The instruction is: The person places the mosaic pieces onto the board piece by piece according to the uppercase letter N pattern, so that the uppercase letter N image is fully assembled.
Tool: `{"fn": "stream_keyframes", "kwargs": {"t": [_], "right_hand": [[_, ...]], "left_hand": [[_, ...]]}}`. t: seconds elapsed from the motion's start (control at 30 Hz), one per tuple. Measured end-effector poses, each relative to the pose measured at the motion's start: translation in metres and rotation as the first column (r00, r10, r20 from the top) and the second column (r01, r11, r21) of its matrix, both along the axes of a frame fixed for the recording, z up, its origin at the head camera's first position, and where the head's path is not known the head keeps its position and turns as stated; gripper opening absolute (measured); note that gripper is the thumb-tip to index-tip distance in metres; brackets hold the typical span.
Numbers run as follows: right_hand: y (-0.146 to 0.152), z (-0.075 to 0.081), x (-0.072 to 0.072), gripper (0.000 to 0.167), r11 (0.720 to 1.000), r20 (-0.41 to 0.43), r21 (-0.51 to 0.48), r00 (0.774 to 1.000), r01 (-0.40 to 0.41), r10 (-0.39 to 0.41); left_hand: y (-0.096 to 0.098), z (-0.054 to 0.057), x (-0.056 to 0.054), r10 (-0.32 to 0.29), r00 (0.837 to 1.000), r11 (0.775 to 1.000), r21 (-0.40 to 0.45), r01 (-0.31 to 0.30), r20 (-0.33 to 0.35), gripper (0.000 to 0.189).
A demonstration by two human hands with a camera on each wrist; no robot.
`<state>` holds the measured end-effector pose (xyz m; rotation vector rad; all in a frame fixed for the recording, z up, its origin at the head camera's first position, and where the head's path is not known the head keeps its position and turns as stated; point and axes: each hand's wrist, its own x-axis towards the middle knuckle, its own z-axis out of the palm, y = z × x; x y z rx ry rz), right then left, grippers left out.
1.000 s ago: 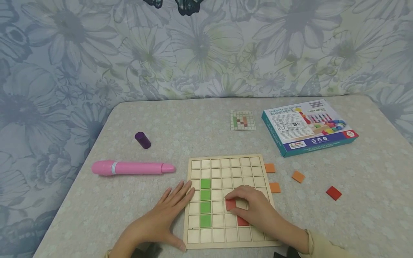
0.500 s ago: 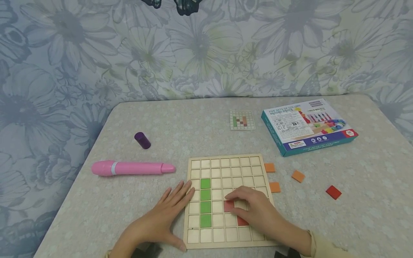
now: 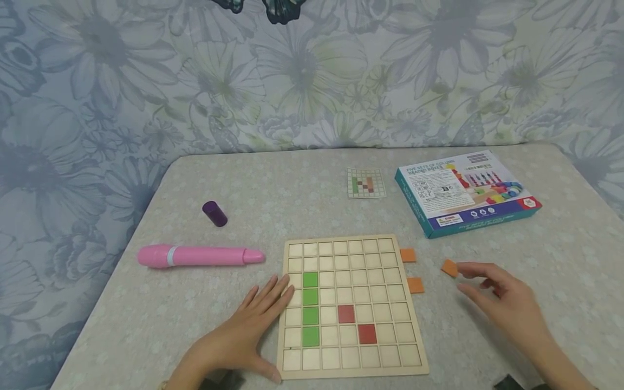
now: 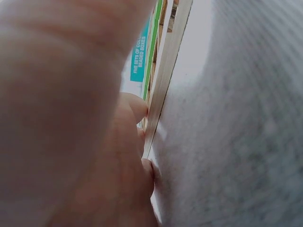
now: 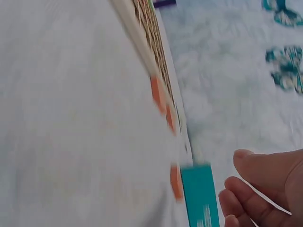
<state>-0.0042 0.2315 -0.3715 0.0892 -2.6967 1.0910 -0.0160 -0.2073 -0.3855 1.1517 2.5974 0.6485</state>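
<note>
A wooden grid board (image 3: 351, 357) lies on the table, with several green tiles (image 3: 310, 297) in one column. Two red tiles sit in its cells, one red tile (image 3: 346, 314) above and left of another red tile (image 3: 367, 333). My left hand (image 3: 239, 330) rests spread along the board's left edge, fingertips and thumb touching the frame. To the right of the board, my right hand (image 3: 509, 303) is at a loose orange tile (image 3: 449, 268). Its index fingertip is at the tile's edge, the thumb apart. In the right wrist view, nothing shows between thumb and fingers.
Two orange tiles (image 3: 408, 255) lie against the board's right edge. Behind are a small pattern card (image 3: 366, 183) and a boxed game (image 3: 468, 192). On the left lie a pink pen-shaped object (image 3: 202, 255) and a purple cylinder (image 3: 215, 214).
My right hand has let go of the red tile in its cell and moved right to the loose orange tile. It now covers where a loose red tile lay. My left hand stays put.
</note>
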Motion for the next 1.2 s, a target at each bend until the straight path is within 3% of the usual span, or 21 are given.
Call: {"fn": "stream_keyframes", "kwargs": {"t": [0.13,0.27,0.43,0.8,1.1,1.2], "right_hand": [[0.039,-0.012,0.006,0.039,0.988,0.109,0.092,0.985,0.123,-0.133],[0.064,-0.026,0.006,0.052,0.980,0.216,0.146,0.962,0.138,-0.168],[0.074,-0.040,0.004,0.060,0.975,0.301,0.168,0.934,0.146,-0.191],[0.069,-0.043,0.005,0.049,0.962,0.216,0.215,0.953,0.167,-0.214],[0.069,-0.042,0.005,0.047,0.963,0.207,0.196,0.952,0.185,-0.225],[0.065,-0.036,0.003,0.046,0.969,0.151,0.195,0.971,0.154,-0.185]], "left_hand": [[0.000,-0.001,0.000,-0.002,1.000,1.000,-0.002,0.002,-0.001,0.128],[0.000,-0.001,0.000,-0.001,1.000,1.000,-0.004,0.001,0.012,0.128],[0.000,-0.001,0.000,0.001,1.000,1.000,-0.006,-0.001,0.021,0.127],[-0.001,-0.001,0.001,-0.001,1.000,1.000,0.000,0.001,-0.006,0.127],[0.000,-0.001,0.001,-0.002,1.000,1.000,0.004,0.002,0.001,0.127],[-0.001,-0.001,0.001,-0.006,1.000,1.000,0.004,0.006,-0.014,0.127]]}}
